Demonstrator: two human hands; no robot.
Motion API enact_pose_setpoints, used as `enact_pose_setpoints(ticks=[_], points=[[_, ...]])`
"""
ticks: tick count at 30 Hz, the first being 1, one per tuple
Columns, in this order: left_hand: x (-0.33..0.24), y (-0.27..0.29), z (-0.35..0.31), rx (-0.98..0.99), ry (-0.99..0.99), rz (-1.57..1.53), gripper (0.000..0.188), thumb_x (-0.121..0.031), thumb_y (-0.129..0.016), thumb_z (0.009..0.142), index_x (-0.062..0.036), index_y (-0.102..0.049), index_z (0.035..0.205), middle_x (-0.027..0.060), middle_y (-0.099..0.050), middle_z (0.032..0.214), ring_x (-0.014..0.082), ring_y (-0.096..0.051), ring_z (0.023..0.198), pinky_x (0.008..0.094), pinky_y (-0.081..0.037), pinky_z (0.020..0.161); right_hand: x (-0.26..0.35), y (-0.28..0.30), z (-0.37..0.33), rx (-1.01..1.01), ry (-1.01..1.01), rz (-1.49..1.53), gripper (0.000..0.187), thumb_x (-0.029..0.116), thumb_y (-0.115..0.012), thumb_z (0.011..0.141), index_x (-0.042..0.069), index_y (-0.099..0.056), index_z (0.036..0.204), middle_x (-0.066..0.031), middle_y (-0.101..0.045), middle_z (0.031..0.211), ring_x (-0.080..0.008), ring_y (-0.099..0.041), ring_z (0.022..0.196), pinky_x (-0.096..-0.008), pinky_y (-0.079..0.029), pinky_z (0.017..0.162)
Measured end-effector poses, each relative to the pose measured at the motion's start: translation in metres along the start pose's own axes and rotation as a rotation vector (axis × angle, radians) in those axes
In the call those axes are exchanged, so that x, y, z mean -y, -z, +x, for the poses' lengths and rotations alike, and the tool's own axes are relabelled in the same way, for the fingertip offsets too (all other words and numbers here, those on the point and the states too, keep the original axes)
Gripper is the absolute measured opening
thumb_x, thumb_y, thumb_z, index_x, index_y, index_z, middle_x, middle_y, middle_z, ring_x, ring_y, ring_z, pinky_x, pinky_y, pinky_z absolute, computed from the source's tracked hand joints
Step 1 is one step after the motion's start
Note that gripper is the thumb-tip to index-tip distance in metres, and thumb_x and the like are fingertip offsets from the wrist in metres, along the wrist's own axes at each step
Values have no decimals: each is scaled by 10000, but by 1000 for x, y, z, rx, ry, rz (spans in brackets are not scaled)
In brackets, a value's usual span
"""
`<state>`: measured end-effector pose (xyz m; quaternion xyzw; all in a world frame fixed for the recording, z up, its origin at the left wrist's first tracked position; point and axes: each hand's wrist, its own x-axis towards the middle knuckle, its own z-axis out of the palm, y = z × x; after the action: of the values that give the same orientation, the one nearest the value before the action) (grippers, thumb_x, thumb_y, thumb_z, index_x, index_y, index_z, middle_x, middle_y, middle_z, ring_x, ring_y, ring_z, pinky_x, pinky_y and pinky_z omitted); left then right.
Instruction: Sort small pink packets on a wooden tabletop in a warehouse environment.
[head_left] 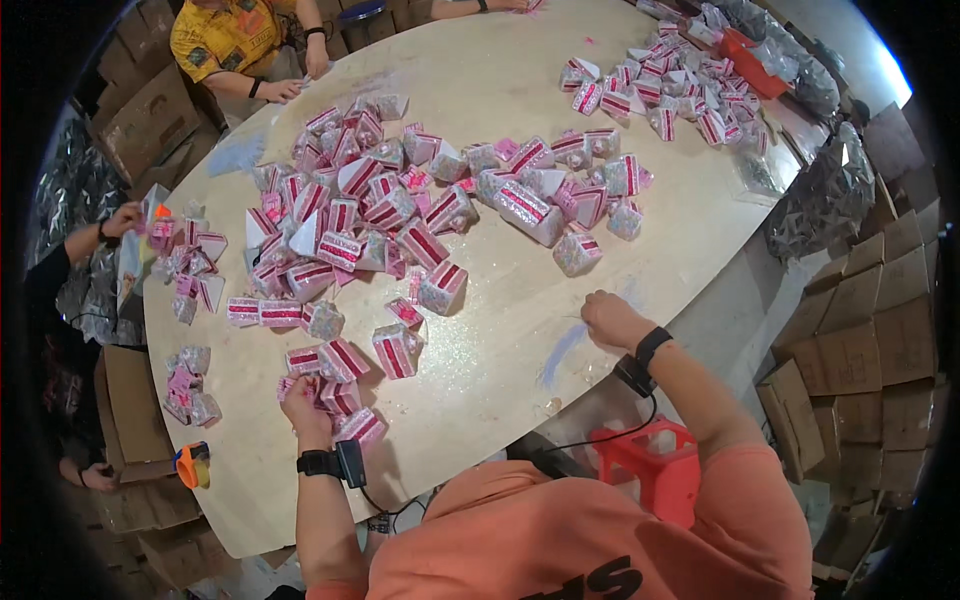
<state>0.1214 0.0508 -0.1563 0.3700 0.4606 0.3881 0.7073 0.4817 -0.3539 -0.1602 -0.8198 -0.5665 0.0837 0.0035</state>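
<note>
My left hand [303, 402] is closed around the edge of a small pink cake-slice-shaped piece [288, 384] at the near left of the table. Against that hand lie several glittery white cake-slice pieces [343, 361] with pink stripes, some overlapping. My right hand [612, 320] rests low over the tabletop, its fingers drawn together; whatever they hold, if anything, is too small to make out. Beside it runs a bluish-purple smear [562, 355]. A big heap of the same slices [390, 205] covers the middle, with a single slice [577, 250] beyond my right hand.
The pale wooden table [480, 400] curves around me. More slices [685, 90] and a red basket [752, 65] are at the far right. An orange-and-yellow object [192, 466] sits at the left edge. Co-workers' hands [122, 220] are at the left and far sides. Nearby are a red stool [665, 475] and cardboard boxes [850, 330].
</note>
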Motion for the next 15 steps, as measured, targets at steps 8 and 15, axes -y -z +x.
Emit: enact_pose_setpoints(ticks=[8, 15], points=[[-31, -31, 13, 137, -49, 33, 52, -56, -543, 848, -56, -519, 894, 38, -550, 823, 164, -557, 754, 311, -480, 706, -7, 26, 5, 136, -544, 1372, 99, 52, -578, 748, -14, -536, 687, -148, -633, 723, -212, -613, 571, -327, -516, 556], [-20, 2, 37, 70, -143, 486, 629, -110, -614, 819, 31, -294, 1342, 112, -482, 1165, 199, -539, 965, 281, -479, 754, 8, 69, 16, 146, -573, 1773, 92, 103, -515, 870, 20, -513, 831, -99, -607, 707, -125, -571, 502, -228, -407, 396]])
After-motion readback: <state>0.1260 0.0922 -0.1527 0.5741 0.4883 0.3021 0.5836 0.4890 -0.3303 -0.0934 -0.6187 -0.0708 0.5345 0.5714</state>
